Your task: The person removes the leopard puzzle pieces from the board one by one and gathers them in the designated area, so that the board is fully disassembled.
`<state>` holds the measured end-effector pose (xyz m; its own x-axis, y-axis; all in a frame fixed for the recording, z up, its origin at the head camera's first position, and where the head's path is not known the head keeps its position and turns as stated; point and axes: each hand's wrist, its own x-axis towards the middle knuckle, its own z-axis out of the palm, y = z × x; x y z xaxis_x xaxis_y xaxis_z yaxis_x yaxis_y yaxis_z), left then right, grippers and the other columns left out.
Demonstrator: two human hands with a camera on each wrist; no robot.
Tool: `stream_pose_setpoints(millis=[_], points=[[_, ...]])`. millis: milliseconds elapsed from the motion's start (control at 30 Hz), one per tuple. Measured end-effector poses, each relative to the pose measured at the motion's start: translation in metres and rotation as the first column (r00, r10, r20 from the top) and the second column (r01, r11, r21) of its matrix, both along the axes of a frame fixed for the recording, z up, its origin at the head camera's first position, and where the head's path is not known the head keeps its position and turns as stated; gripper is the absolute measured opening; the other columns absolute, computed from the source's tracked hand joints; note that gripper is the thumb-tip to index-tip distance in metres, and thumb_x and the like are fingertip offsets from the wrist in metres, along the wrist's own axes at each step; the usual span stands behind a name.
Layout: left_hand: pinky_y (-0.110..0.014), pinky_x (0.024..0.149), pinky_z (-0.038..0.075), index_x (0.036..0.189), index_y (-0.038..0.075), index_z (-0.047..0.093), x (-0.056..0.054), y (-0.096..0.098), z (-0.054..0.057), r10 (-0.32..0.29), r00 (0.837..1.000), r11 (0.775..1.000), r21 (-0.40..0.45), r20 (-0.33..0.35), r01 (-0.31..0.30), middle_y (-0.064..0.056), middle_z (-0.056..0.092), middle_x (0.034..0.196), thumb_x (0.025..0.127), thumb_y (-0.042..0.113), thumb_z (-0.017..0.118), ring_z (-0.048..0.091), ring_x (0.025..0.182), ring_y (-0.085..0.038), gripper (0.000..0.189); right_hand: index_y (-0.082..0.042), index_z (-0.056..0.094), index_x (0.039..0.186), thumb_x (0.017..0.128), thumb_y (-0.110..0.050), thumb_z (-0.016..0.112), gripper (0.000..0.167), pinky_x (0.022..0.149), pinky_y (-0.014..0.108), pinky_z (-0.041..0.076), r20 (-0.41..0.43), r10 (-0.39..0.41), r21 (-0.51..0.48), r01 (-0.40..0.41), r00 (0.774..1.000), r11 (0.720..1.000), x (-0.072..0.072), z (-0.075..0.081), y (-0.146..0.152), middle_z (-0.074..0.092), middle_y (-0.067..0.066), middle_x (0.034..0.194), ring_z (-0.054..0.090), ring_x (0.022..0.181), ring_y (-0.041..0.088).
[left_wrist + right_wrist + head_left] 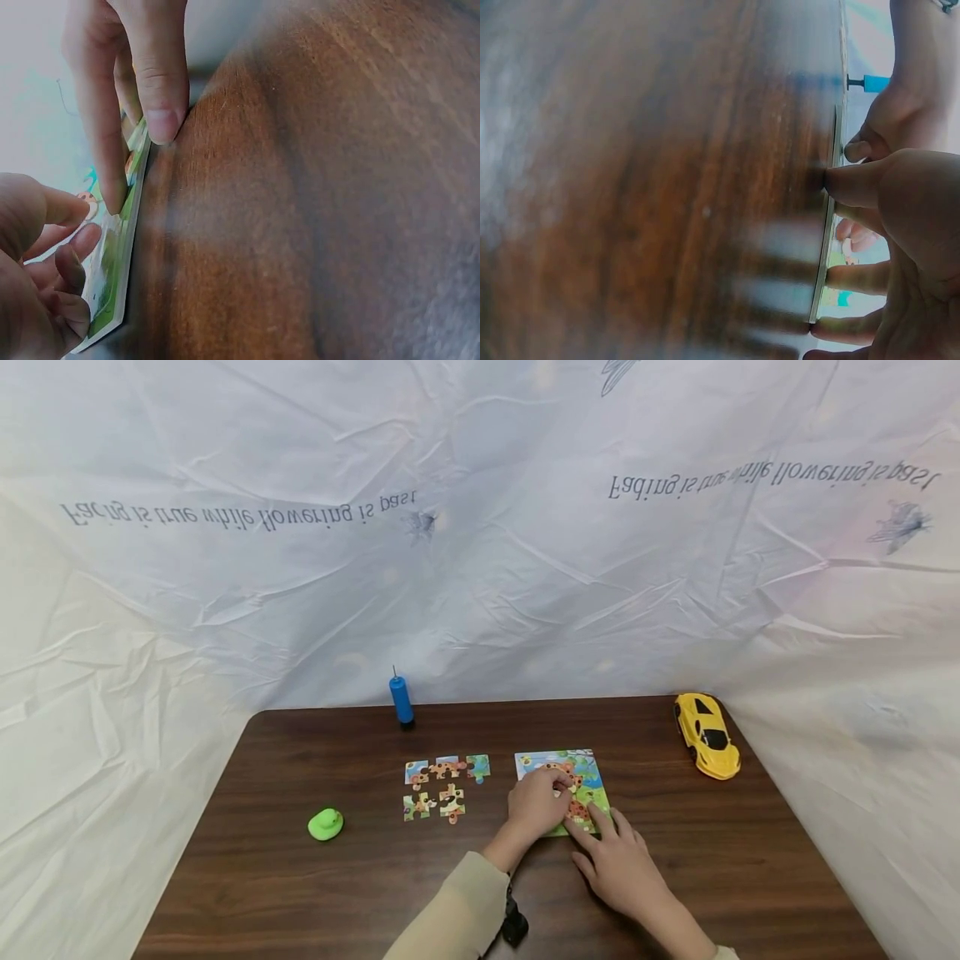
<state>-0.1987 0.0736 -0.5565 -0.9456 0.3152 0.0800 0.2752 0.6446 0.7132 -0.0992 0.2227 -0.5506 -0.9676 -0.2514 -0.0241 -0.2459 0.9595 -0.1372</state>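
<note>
I see the puzzle board (595, 777) lying flat on the bench (300, 893), right of centre, partly hidden by the hands. The left hand (536, 804) reaches over it with fingers bent; I can't tell whether they pinch a piece. The right hand (621, 866) is spread, fingertips along the board's near right part. My worry: a sideways push from those fingertips could skew the board, and a crooked press from the left could pop pieces up. The hands are nearly touching, so they could also bump each other. A left sleeve swung low could sweep the five loose jigsaw pieces (446, 768) left of the board. The yellow toy car (707, 737) sits close to the right edge, the blue pump (401, 700) near the far one. Open bench lies between board and car; the green toy duck (326, 824) is well clear, far left.
</note>
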Motion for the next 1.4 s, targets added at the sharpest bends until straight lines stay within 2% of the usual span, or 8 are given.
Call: stream_pose_setpoints(millis=[267, 467, 633, 767, 900, 1067, 1200, 1400], points=[[-0.028, 0.058, 0.047, 0.095, 0.024, 0.08, -0.003, 0.002, -0.002, 0.033, 0.998, 0.999, -0.011, -0.044, -0.034, 0.014, 0.072, 0.086, 0.098, 0.025, 0.073, 0.059, 0.067, -0.003, 0.007, -0.029, 0.061, 0.148, 0.101, -0.039, 0.068, 0.048, 0.09, 0.071, 0.047, -0.006, 0.011, -0.002, -0.011, 1.0, 1.0, -0.001, -0.001, 0.001, 0.049, 0.021, 0.15, 0.046, 0.132, 0.055], [-0.028, 0.059, 0.046, 0.093, 0.025, 0.079, -0.006, 0.003, -0.001, 0.033, 0.999, 0.999, -0.016, -0.036, -0.034, 0.016, 0.07, 0.082, 0.099, 0.025, 0.073, 0.057, 0.065, -0.001, 0.009, -0.029, 0.061, 0.148, 0.101, -0.039, 0.068, 0.049, 0.09, 0.07, 0.047, -0.016, 0.015, 0.003, -0.015, 1.0, 1.0, -0.001, -0.001, 0.002, 0.049, 0.02, 0.15, 0.046, 0.132, 0.055], [-0.026, 0.06, 0.049, 0.091, 0.023, 0.081, -0.008, 0.002, -0.001, 0.037, 0.999, 0.998, 0.059, 0.005, -0.037, 0.014, 0.072, 0.083, 0.098, 0.023, 0.074, 0.061, 0.068, 0.0, 0.01, -0.03, 0.06, 0.148, 0.101, -0.04, 0.068, 0.049, 0.091, 0.07, 0.047, -0.001, 0.01, 0.002, -0.01, 1.0, 1.0, -0.001, -0.001, 0.001, 0.049, 0.021, 0.15, 0.045, 0.133, 0.055], [-0.026, 0.061, 0.051, 0.093, 0.021, 0.082, -0.009, -0.003, 0.004, 0.027, 0.999, 0.991, 0.127, 0.047, -0.032, 0.012, 0.073, 0.084, 0.098, 0.022, 0.074, 0.062, 0.07, 0.0, 0.009, -0.03, 0.06, 0.148, 0.101, -0.04, 0.067, 0.049, 0.091, 0.07, 0.047, 0.006, 0.005, -0.002, -0.005, 1.0, 1.0, -0.001, -0.002, 0.001, 0.048, 0.021, 0.151, 0.045, 0.133, 0.055], [-0.025, 0.056, 0.05, 0.097, 0.021, 0.081, -0.007, -0.014, 0.012, 0.019, 0.997, 0.986, 0.162, 0.078, -0.031, 0.011, 0.074, 0.087, 0.099, 0.024, 0.073, 0.062, 0.069, 0.0, 0.009, -0.029, 0.061, 0.148, 0.101, -0.04, 0.067, 0.048, 0.091, 0.07, 0.047, -0.002, 0.003, -0.01, -0.003, 1.0, 1.0, 0.0, -0.002, 0.002, 0.049, 0.021, 0.151, 0.045, 0.134, 0.055], [-0.026, 0.052, 0.047, 0.097, 0.022, 0.081, -0.002, -0.034, 0.019, 0.03, 0.996, 0.986, 0.16, 0.085, -0.044, 0.01, 0.074, 0.088, 0.099, 0.025, 0.073, 0.061, 0.066, 0.0, 0.009, -0.028, 0.061, 0.148, 0.101, -0.039, 0.069, 0.049, 0.091, 0.071, 0.046, 0.022, 0.001, -0.011, -0.001, 1.0, 1.0, -0.001, -0.002, 0.001, 0.048, 0.021, 0.151, 0.044, 0.134, 0.055], [-0.029, 0.058, 0.05, 0.099, 0.022, 0.081, 0.002, -0.053, 0.023, 0.028, 0.997, 0.986, 0.16, 0.075, -0.04, 0.011, 0.073, 0.088, 0.1, 0.025, 0.072, 0.062, 0.069, -0.002, 0.009, -0.028, 0.06, 0.148, 0.1, -0.039, 0.069, 0.05, 0.092, 0.071, 0.046, 0.038, 0.002, -0.007, -0.002, 0.999, 1.0, -0.001, -0.002, 0.001, 0.047, 0.021, 0.151, 0.044, 0.134, 0.056], [-0.035, 0.072, 0.052, 0.102, 0.023, 0.079, 0.008, -0.083, 0.022, 0.054, 0.997, 0.985, 0.158, 0.062, -0.063, 0.012, 0.07, 0.091, 0.1, 0.025, 0.073, 0.065, 0.082, -0.008, 0.007, -0.028, 0.06, 0.148, 0.1, -0.038, 0.069, 0.05, 0.092, 0.071, 0.046, 0.026, 0.007, -0.003, -0.007, 1.0, 1.0, -0.001, -0.001, 0.0, 0.047, 0.021, 0.152, 0.044, 0.133, 0.056]])
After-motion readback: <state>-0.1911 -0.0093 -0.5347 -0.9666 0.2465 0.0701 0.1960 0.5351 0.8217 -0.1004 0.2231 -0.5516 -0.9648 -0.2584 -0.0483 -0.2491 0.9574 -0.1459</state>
